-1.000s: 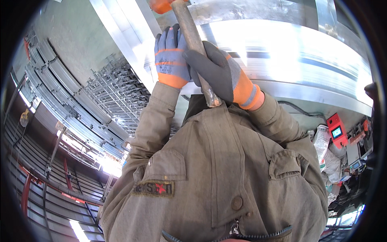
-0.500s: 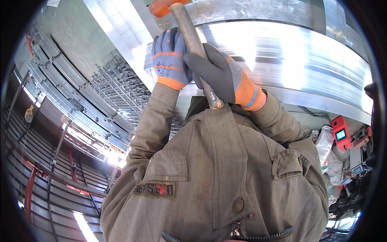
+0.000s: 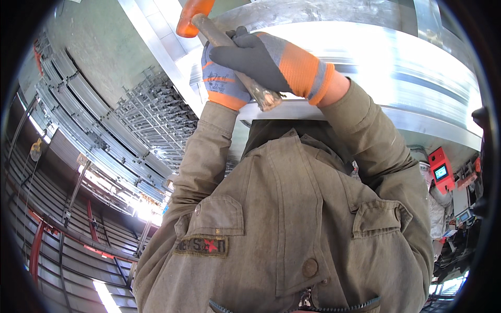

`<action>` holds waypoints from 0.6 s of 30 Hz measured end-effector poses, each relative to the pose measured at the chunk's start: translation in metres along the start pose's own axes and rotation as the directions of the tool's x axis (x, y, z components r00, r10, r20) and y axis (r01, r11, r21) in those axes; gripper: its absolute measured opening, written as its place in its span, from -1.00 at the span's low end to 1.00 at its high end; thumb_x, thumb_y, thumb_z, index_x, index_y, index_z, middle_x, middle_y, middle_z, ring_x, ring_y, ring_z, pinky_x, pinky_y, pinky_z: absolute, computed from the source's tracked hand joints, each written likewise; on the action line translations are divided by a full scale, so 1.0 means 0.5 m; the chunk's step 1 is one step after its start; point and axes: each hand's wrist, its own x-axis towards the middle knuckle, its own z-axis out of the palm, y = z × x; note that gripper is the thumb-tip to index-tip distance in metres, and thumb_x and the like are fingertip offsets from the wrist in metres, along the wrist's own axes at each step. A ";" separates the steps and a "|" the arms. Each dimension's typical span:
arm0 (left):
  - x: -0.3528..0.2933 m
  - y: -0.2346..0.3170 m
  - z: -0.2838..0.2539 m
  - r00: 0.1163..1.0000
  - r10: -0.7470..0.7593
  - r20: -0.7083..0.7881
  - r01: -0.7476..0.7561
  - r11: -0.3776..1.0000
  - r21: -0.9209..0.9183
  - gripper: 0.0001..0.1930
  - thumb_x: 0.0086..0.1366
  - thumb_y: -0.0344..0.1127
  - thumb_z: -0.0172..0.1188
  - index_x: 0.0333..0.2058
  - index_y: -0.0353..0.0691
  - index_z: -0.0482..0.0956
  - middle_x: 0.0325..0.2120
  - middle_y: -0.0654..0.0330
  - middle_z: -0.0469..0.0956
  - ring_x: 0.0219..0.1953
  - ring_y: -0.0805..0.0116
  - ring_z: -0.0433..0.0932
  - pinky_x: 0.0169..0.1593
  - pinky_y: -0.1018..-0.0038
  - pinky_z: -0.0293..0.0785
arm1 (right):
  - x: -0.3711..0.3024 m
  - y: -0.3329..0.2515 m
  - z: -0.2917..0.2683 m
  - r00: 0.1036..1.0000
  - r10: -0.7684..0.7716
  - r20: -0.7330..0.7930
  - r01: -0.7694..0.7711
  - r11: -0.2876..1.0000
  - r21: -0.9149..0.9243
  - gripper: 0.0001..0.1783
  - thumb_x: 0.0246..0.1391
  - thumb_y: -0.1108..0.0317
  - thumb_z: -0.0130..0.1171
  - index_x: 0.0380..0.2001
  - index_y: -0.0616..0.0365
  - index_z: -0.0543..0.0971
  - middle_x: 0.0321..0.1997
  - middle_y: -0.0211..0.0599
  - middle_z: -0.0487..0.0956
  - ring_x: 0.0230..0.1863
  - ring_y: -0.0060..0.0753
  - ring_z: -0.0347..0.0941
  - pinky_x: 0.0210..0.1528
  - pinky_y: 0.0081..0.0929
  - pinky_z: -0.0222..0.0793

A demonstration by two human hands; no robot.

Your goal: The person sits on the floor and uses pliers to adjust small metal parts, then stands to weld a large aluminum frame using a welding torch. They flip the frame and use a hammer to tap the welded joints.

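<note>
A mallet with an orange head (image 3: 194, 16) and a worn wooden handle (image 3: 251, 89) slants across the view over the near edge of bright metal profiles (image 3: 360, 68). My right hand (image 3: 261, 57), in a grey and orange glove with a dark palm, is closed round the handle, the thumb stretched along it. The handle's rough butt points toward my jacket. Behind the handle, my left hand (image 3: 222, 83), in a matching glove, is at the left end of the profiles. Its fingers are mostly hidden by the mallet and my right hand.
Long metal bars (image 3: 94, 122) lie in rows at the left, beside a pile of metal pieces (image 3: 156, 109). A pale metal beam (image 3: 162, 49) runs beyond my left hand. A red device with a screen (image 3: 441, 171) stands at the right among bags and clutter.
My right hand has swung the mallet toward the far left, so more of its orange head shows. The handle now covers most of my left hand's fingers. My left hand has barely shifted.
</note>
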 end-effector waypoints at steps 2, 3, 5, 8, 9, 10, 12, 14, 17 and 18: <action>-0.012 -0.021 0.008 0.999 0.001 0.032 0.006 0.975 -0.224 -0.35 0.32 0.05 0.38 0.29 -0.14 0.55 0.17 0.05 0.60 0.21 0.01 0.56 0.26 0.12 0.47 | 0.022 0.004 0.005 0.998 0.056 0.032 -0.054 0.997 -0.050 -0.54 0.47 0.05 0.25 0.30 -0.05 0.68 -0.02 -0.10 0.75 -0.11 -0.12 0.73 -0.06 -0.25 0.64; -0.016 -0.035 0.010 1.000 0.009 0.017 -0.006 0.987 -0.160 -0.38 0.35 0.06 0.35 0.26 -0.14 0.55 0.12 0.06 0.59 0.15 0.04 0.55 0.20 0.14 0.47 | 0.034 0.008 0.007 0.982 0.168 0.082 -0.168 0.986 0.001 -0.54 0.50 -0.01 0.23 0.28 -0.06 0.70 0.01 -0.09 0.77 -0.09 -0.13 0.74 -0.03 -0.24 0.65; -0.017 -0.064 0.016 0.987 0.161 -0.006 -0.161 0.987 -0.001 -0.48 0.45 0.10 0.25 0.17 -0.15 0.52 -0.07 0.11 0.58 -0.10 0.11 0.51 -0.05 0.21 0.45 | 0.059 0.021 0.005 0.953 0.245 0.178 -0.244 0.969 -0.027 -0.53 0.52 -0.09 0.19 0.22 -0.04 0.75 0.07 -0.09 0.79 -0.06 -0.13 0.76 0.01 -0.22 0.67; -0.016 -0.099 0.021 0.948 0.318 -0.006 -0.314 0.937 0.156 -0.55 0.55 0.13 0.14 0.06 -0.15 0.50 -0.27 0.15 0.56 -0.37 0.19 0.47 -0.31 0.27 0.43 | 0.091 0.033 0.020 0.936 0.314 0.156 -0.314 0.949 -0.028 -0.54 0.49 -0.10 0.22 0.19 -0.08 0.77 0.02 -0.12 0.80 -0.08 -0.12 0.77 0.01 -0.21 0.69; -0.017 -0.105 0.022 0.946 0.324 -0.004 -0.320 0.935 0.152 -0.55 0.56 0.14 0.13 0.05 -0.15 0.51 -0.28 0.16 0.57 -0.38 0.19 0.48 -0.32 0.27 0.42 | 0.096 0.037 0.021 0.969 0.205 0.138 -0.196 0.978 -0.076 -0.55 0.48 -0.09 0.23 0.20 -0.10 0.77 0.02 -0.13 0.80 -0.09 -0.11 0.77 0.01 -0.21 0.69; -0.018 -0.110 0.022 0.965 0.262 -0.003 -0.261 0.963 0.063 -0.54 0.52 0.13 0.18 0.08 -0.15 0.53 -0.21 0.14 0.58 -0.29 0.16 0.50 -0.21 0.24 0.43 | 0.097 0.043 0.015 0.973 0.158 0.168 -0.135 0.981 -0.142 -0.56 0.48 -0.08 0.25 0.22 -0.15 0.75 0.02 -0.13 0.80 -0.09 -0.11 0.77 0.02 -0.22 0.70; -0.023 -0.112 0.023 0.991 0.136 0.018 -0.133 0.984 -0.118 -0.51 0.45 0.11 0.27 0.13 -0.15 0.58 -0.07 0.11 0.62 -0.09 0.10 0.55 0.00 0.17 0.45 | 0.096 0.053 -0.003 0.971 0.111 0.213 -0.082 0.987 -0.137 -0.57 0.46 -0.05 0.27 0.26 -0.21 0.74 0.02 -0.14 0.81 -0.09 -0.10 0.77 0.02 -0.23 0.71; -0.027 -0.111 0.022 0.998 0.019 0.060 -0.001 0.957 -0.290 -0.46 0.38 0.08 0.35 0.18 -0.15 0.63 0.08 0.08 0.66 0.11 0.04 0.60 0.20 0.11 0.46 | 0.094 0.058 -0.024 0.966 0.107 0.234 -0.091 0.993 -0.080 -0.55 0.44 -0.02 0.29 0.29 -0.20 0.72 0.01 -0.15 0.81 -0.09 -0.09 0.77 0.03 -0.25 0.71; -0.031 -0.104 0.019 0.998 0.014 0.066 0.001 0.976 -0.219 -0.43 0.33 0.06 0.40 0.20 -0.14 0.67 0.14 0.06 0.68 0.19 -0.02 0.63 0.29 0.04 0.46 | 0.101 0.053 -0.035 0.958 0.132 0.255 -0.064 0.964 -0.257 -0.45 0.37 0.02 0.34 0.37 -0.17 0.67 0.02 -0.14 0.80 -0.09 -0.07 0.77 0.05 -0.27 0.70; -0.032 -0.101 0.018 0.997 0.042 0.059 -0.033 0.990 -0.140 -0.43 0.32 0.05 0.40 0.20 -0.14 0.67 0.14 0.05 0.68 0.19 -0.03 0.63 0.29 0.02 0.46 | 0.103 0.049 -0.039 0.959 0.052 0.279 -0.010 0.989 -0.148 -0.43 0.35 0.00 0.34 0.36 -0.14 0.68 0.01 -0.13 0.80 -0.10 -0.07 0.77 0.05 -0.26 0.69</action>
